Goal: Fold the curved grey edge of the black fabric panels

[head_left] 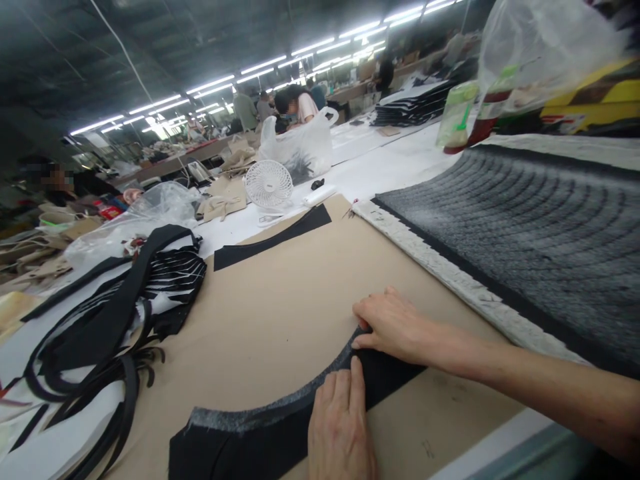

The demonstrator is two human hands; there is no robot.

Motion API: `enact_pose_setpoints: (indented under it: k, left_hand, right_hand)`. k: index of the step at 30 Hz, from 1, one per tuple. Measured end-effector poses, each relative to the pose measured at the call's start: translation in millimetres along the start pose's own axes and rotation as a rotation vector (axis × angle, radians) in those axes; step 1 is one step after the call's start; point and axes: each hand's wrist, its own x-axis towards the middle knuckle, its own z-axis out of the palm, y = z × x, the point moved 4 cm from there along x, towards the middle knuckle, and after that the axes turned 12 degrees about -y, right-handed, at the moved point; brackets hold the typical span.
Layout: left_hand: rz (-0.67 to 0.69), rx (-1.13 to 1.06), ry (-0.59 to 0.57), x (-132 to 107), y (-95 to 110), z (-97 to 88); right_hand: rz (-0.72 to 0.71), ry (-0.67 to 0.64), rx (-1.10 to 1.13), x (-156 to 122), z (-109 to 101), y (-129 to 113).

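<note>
A black fabric piece (250,447) with a curved, grey fuzzy edge lies on a tan board (280,320) in front of me. My left hand (343,423) rests flat on it, fingers stretched out and close to the curved edge. Just beyond those fingertips, my right hand (395,327) pinches the curved edge between thumb and fingers. A second black strip (273,237) with a curved side lies at the board's far end.
Layered dark sheets (520,247) with a pale border cover the right side. Black strips and cut pieces (115,320) are heaped on the left. Farther back stand a small white fan (269,184), a plastic bag (307,143) and a green-lidded bottle (457,117). Other people work beyond.
</note>
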Motion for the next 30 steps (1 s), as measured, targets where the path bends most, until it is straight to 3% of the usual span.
enact_pose_setpoints:
  k: [8,30]
  left_hand:
    - [-0.050,0.056,0.031,9.0,-0.7,3.7]
    - [-0.065,0.149,0.107,13.1,1.7,10.2]
  right_hand:
    - [-0.068,0.017,0.337,7.4,-7.0,43.0]
    - [-0.099,0.127,0.345,9.8,5.2,45.8]
